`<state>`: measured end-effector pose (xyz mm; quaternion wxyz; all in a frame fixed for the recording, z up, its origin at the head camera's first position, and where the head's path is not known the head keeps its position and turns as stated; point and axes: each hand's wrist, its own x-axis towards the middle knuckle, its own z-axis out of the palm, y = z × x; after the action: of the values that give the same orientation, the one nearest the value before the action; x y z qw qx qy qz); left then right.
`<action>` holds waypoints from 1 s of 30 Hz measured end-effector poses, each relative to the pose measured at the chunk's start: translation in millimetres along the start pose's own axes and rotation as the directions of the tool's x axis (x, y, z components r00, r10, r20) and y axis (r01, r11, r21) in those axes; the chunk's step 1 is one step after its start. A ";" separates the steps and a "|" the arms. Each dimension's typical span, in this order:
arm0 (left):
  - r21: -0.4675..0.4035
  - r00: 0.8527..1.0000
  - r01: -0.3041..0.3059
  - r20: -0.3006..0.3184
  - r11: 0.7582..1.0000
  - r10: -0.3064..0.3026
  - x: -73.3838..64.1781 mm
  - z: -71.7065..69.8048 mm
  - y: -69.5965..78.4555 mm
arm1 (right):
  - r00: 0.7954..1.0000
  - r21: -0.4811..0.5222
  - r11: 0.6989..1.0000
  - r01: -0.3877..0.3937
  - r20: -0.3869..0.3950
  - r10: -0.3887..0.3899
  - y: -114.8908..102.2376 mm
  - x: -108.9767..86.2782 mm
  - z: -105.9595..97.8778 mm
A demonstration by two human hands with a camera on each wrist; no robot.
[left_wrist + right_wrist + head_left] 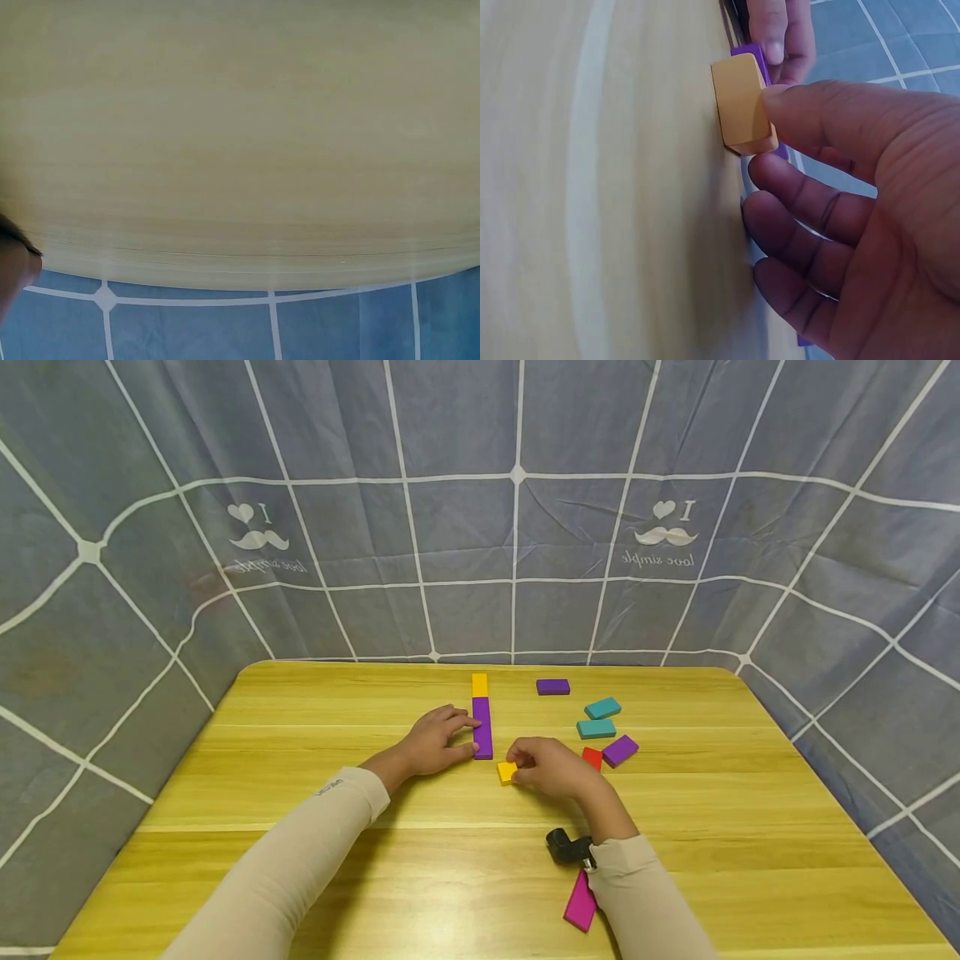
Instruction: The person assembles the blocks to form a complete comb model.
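My right hand (551,768) pinches a small yellow block (507,772) between thumb and fingers, low over the wooden table. In the right wrist view the thumb presses one side of that yellow block (742,103), and the other fingers curl loosely below it. Just beyond stands a straight row: a purple length (482,737) with another yellow block (479,685) at its far end. My left hand (437,741) rests along the row's left side, fingers extended, with fingertips and thumb tip at the purple edge. The left wrist view shows mostly bare table.
Right of the row lie a purple block (552,687), two teal blocks (596,729), another purple block (621,751) and a red block (592,758) partly behind my right hand. A magenta block (580,903) lies beside my right sleeve. A grey gridded curtain (465,527) surrounds the table.
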<state>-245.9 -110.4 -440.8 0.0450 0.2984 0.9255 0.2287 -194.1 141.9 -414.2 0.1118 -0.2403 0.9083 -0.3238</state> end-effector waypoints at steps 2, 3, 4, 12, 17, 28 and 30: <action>-0.001 1.000 0.000 0.001 1.000 0.000 0.0 0.0 -0.1 | 1.000 0.009 1.000 -0.007 -0.007 0.008 -2.0 1.1 2.0; -0.001 1.000 0.000 0.001 1.000 0.000 0.0 0.0 -0.1 | 1.000 0.017 1.000 -0.018 -0.011 0.018 -3.1 1.8 3.1; -0.001 1.000 -0.001 0.000 1.000 0.001 0.0 0.0 -0.1 | 1.000 0.025 0.999 -0.024 -0.014 0.024 -3.7 2.5 4.2; 0.000 1.000 -0.004 -0.003 1.000 0.004 -0.2 -0.1 0.7 | 0.997 0.062 0.996 -0.068 -0.037 0.071 -5.9 8.4 12.1; 0.003 1.000 -0.006 -0.004 1.000 0.006 -0.6 -0.2 1.0 | 0.995 0.102 0.991 -0.088 -0.043 0.092 -7.0 9.1 15.0; -0.003 1.000 -0.013 -0.013 1.000 0.013 -0.8 2.0 -1.7 | 0.997 0.094 0.994 -0.052 -0.061 0.058 -12.6 9.6 21.6; 0.001 1.000 -0.016 -0.015 1.000 0.016 -0.4 2.2 -1.9 | 0.996 0.096 0.994 -0.051 -0.068 0.057 -13.2 10.3 22.8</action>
<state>-246.1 -111.2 -443.6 0.0362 0.3039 0.9236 0.2307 -190.0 115.6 -423.6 0.0998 -0.1985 0.9016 -0.3712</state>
